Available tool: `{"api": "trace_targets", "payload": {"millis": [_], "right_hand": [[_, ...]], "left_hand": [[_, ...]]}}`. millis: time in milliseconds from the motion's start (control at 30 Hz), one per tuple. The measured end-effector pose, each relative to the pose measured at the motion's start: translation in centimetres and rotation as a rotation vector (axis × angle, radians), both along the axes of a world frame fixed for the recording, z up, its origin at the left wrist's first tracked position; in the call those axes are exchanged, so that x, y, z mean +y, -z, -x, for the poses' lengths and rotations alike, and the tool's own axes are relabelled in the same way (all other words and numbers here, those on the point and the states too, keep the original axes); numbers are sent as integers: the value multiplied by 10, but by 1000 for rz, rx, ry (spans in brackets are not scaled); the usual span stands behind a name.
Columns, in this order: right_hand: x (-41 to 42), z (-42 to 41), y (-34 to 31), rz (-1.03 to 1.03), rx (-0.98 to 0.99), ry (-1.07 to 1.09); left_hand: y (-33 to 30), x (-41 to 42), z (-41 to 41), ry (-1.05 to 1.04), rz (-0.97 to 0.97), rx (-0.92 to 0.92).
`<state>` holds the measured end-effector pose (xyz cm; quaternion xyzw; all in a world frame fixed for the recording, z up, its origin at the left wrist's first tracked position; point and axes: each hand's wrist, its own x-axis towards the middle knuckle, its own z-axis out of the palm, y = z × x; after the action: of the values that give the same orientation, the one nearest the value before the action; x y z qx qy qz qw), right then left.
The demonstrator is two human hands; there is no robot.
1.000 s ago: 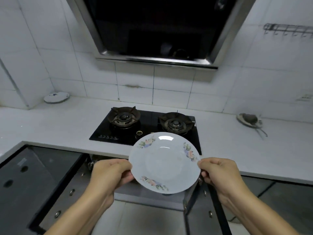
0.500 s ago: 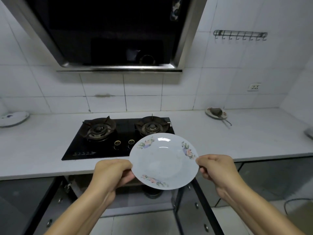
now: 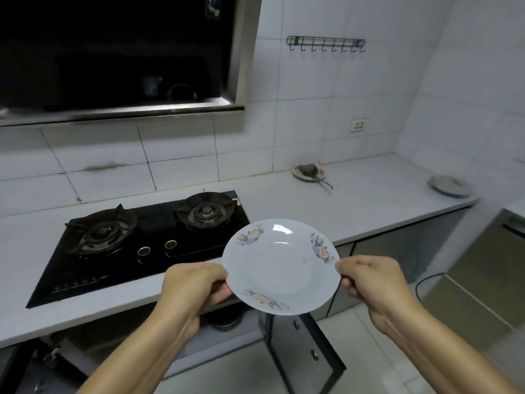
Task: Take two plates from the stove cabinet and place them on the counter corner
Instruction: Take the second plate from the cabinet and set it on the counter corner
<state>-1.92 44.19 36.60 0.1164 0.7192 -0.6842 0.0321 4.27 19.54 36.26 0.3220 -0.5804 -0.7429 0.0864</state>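
A white plate with flower prints (image 3: 279, 265) hangs in front of me, level with the counter's front edge. My left hand (image 3: 196, 288) pinches its left rim and my right hand (image 3: 369, 280) pinches its right rim. Below it the stove cabinet (image 3: 233, 331) stands with its doors swung out, the right door (image 3: 306, 351) jutting toward me. A second plate (image 3: 449, 186) lies on the white counter (image 3: 369, 200) near its far right corner.
The black two-burner stove (image 3: 147, 240) is set into the counter at left, under the range hood (image 3: 119, 61). A dish with a dark object and a utensil (image 3: 311, 172) sits by the back wall. A hook rail (image 3: 325, 42) and a wall socket (image 3: 358, 125) are above.
The view has swung right, from the left counter corner to the right one. The plate stays held in both hands in front of me, now right of the stove.
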Motion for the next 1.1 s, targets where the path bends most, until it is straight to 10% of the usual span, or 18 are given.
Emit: {"api": "trace_targets", "payload": {"millis": [1100], "right_hand": [[353, 136, -1, -50, -19, 359]], "left_hand": [[15, 347, 238, 448, 59, 44]]}}
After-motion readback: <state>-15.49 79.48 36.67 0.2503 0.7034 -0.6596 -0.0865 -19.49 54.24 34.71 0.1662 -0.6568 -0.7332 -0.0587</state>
